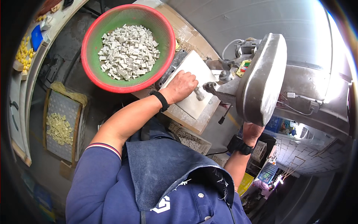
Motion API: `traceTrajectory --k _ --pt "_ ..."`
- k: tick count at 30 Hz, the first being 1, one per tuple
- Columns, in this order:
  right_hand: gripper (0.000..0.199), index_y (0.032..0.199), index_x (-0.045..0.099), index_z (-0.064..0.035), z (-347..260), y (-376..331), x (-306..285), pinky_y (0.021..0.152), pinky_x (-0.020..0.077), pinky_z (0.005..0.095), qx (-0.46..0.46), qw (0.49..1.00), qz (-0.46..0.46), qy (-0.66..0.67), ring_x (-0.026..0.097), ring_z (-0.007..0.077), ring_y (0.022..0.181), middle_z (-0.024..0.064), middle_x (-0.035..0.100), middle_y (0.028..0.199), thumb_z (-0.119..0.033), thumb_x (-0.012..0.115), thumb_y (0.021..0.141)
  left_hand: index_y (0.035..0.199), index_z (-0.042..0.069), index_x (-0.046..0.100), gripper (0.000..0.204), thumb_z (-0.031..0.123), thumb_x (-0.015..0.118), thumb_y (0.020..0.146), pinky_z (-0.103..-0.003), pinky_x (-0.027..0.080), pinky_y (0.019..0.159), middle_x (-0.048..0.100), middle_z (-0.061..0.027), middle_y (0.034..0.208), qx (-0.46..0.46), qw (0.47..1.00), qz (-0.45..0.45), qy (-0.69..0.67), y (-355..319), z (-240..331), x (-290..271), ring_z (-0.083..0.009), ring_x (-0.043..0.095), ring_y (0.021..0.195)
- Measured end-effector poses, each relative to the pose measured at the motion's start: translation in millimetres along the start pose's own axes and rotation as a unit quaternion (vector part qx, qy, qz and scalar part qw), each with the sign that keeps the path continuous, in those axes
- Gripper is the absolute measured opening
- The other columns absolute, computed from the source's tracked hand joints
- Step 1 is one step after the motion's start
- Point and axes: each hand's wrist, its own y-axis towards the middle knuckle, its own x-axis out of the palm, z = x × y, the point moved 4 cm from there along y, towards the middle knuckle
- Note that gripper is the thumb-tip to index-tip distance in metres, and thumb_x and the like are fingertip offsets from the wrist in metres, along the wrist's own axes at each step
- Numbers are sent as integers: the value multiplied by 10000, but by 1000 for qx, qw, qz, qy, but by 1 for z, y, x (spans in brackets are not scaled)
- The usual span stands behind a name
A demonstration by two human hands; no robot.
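My left hand rests with curled fingers on a white board below the spindle of a grey metal machine that looks like a bench drill press. Whatever those fingers pinch is hidden from above. Just right of them, a small whitish piece lies under the spindle end. My right hand reaches behind the lower end of the machine's long rounded cover, which hides its fingers. Close to my left hand stands a red-rimmed green mesh basket holding many small white rectangular pieces.
A small handle juts out below the worktable. Under it sits a crate of pieces. To the left, a framed tray carries pale pieces; yellow pieces lie on a bench beyond. A wall stands behind the machine.
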Motion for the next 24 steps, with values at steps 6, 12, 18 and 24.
traceTrajectory --k 6,12,18,24 --pt "471 1342 535 23 6 9 4 1006 495 375 -24 999 32 32 613 260 1177 141 607 1315 -175 664 934 799 115 633 76 118 563 827 -369 436 755 607 -39 796 -1 1000 15 15 -1 1 1 -209 604 826" --pt "403 1274 609 -19 9 7 8 973 497 419 -58 995 66 40 622 312 1160 148 630 1281 -107 692 890 788 115 625 70 116 565 822 -368 439 758 606 -39 793 -6 999 23 22 -2 2 4 -209 605 820" --pt "385 1257 631 -48 6 -2 7 969 481 443 -117 988 63 -80 616 379 1150 162 653 1249 -62 683 875 790 115 627 73 116 562 822 -364 441 755 607 -39 790 0 999 32 20 -3 3 1 -208 605 821" --pt "379 1253 629 -43 -10 -12 23 951 481 438 -203 935 57 -285 614 395 1130 176 648 1248 -65 671 876 802 115 635 76 118 563 825 -361 441 757 611 -38 794 -1 999 24 26 -3 2 1 -205 606 824"
